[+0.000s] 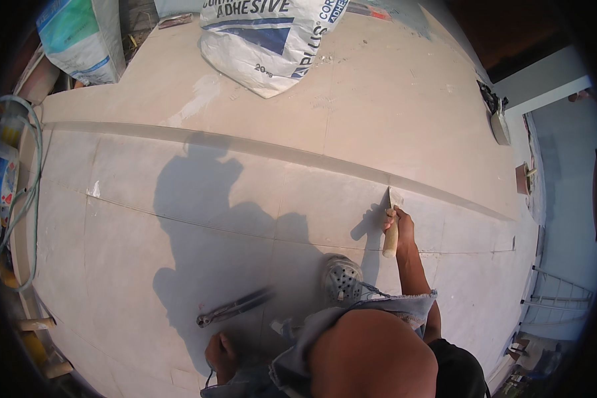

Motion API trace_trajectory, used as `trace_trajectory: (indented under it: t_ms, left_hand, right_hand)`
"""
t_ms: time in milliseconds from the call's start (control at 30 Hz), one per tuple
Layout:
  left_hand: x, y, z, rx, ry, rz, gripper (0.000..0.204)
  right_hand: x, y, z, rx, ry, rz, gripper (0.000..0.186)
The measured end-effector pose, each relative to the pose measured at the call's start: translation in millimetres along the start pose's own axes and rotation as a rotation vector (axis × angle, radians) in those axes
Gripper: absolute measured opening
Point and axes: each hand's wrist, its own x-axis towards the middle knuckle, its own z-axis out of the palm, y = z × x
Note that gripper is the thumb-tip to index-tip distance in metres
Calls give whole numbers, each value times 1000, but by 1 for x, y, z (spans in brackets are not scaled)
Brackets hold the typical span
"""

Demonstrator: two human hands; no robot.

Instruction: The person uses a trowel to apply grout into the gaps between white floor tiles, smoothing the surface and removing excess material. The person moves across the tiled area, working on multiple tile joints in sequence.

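My right hand (402, 227) grips the pale handle of a trowel (393, 232), whose blade touches the pale tiled floor (458, 278) at the foot of a low step (265, 156). At the lower middle my left hand (222, 353) is closed; whatever it holds, if anything, is hidden. Just above it lies a long dark metal tool with a jointed head (215, 314), resembling pincers. My grey clog (341, 280) and bare knee (371, 351) are beside my right forearm. My shadow falls across the tiles to the left.
A white printed sack (245, 50) stands on the upper level, another sack (79, 46) at top left. A hose (30, 192) and containers line the left edge. At right are a dark bundle (492, 99), a small brown pot (525, 179) and a metal ladder (557, 298).
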Motion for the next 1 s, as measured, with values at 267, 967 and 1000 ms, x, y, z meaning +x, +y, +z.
trace_trajectory:
  t_ms: [267, 967, 1000]
  left_hand:
    - [4, 8, -3, -8, -48, 4, 28]
    - [4, -10, 24, -64, 4, 75, 37]
    - [10, -9, 13, -72, 24, 73, 35]
  right_hand:
    - [-26, 89, 117, -95, 104, -119, 13]
    - [55, -117, -116, -366, 469, -433, 7]
    - [48, -67, -64, -371, 435, -418, 7]
